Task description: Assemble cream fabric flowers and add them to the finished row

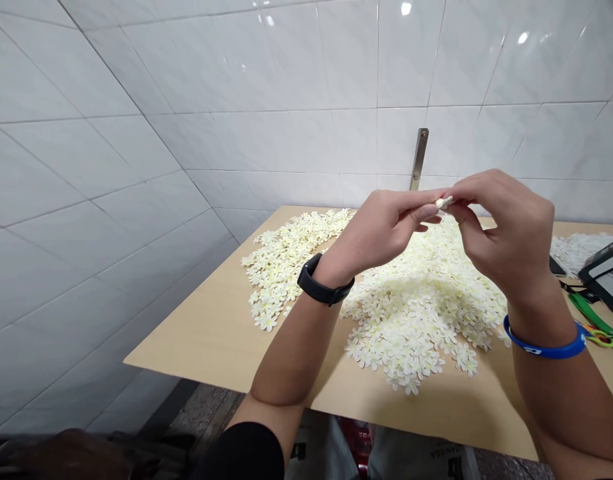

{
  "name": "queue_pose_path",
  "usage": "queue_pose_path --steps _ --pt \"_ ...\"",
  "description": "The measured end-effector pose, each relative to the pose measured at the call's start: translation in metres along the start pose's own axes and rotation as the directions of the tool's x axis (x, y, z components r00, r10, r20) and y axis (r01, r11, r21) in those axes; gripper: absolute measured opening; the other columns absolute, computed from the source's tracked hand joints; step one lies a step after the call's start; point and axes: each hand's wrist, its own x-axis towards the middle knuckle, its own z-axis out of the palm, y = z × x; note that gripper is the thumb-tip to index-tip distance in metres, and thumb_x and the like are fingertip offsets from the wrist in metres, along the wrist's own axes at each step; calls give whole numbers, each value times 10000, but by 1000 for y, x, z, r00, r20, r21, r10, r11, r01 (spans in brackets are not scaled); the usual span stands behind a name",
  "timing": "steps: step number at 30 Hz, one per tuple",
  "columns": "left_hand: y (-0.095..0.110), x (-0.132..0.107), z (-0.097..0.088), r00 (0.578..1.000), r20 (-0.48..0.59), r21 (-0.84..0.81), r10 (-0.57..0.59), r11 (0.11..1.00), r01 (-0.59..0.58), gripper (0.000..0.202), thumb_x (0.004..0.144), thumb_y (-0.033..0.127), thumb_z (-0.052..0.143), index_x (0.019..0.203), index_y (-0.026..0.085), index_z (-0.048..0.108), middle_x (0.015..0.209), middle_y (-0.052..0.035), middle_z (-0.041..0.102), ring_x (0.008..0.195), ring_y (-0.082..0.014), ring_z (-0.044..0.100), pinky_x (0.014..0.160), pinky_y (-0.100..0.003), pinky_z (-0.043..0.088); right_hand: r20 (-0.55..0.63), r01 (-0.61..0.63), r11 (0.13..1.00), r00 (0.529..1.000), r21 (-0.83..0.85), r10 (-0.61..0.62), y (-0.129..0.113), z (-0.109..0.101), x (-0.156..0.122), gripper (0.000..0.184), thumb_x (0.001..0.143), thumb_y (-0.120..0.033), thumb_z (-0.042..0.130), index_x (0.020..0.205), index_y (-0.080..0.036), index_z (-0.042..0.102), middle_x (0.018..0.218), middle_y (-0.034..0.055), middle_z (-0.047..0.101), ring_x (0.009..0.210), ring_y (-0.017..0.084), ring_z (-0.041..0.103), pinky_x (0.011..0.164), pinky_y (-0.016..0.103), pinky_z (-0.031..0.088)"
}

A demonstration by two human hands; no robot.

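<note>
Above the table, a small white artificial flower (444, 201) is pinched between the fingertips of both hands. My left hand (383, 227), with a black band on its wrist, grips it from the left with thumb and fingers. From the other side my right hand (509, 223), with a blue wristband, has thumb and forefinger closed on it. Most of the flower is hidden by the fingers. Beneath the hands spreads a large heap of loose white-and-yellow flowers (416, 327). Another heap of such flowers (286, 257) lies to the left, partly behind my left forearm.
The light-brown tabletop (201, 327) meets a tiled wall (266, 140), where a metal bracket (419, 160) stands upright. At the far right are white pieces (581, 252), a black-and-white box-like object (609, 267) and a green strap (593, 315).
</note>
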Motion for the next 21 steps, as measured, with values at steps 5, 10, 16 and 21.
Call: queue_pose_path --steps 5,10,16,21 --pt "7 -1 -10 997 9 259 -75 963 70 335 942 397 662 725 144 700 593 9 591 700 -132 663 590 -228 483 135 74 985 989 -157 -53 -4 1 -3 195 949 -77 537 902 -243 628 798 34 677 717 195 635 619 340 456" --pt "1 0 -8 999 -20 228 40 973 -34 309 992 317 541 785 161 710 707 -40 694 782 -160 728 648 -249 558 23 -9 998 1000 -57 11 -4 18 -7 124 959 -157 595 908 -267 624 804 32 659 719 207 623 645 364 485" --pt "-6 1 -4 997 -20 51 73 996 -72 323 1023 291 453 1158 227 739 998 -28 765 993 -164 751 846 -296 651 -130 -152 984 978 93 163 2 25 -6 114 956 -180 619 960 -290 649 884 41 674 823 226 656 707 394 578" --pt "-4 0 -7 1000 29 66 -3 998 1 346 1017 426 519 1042 203 782 890 -31 765 880 -153 743 766 -258 618 15 72 995 997 -69 -71 5 11 -2 167 952 -116 578 938 -273 632 874 47 694 800 209 658 680 361 544"
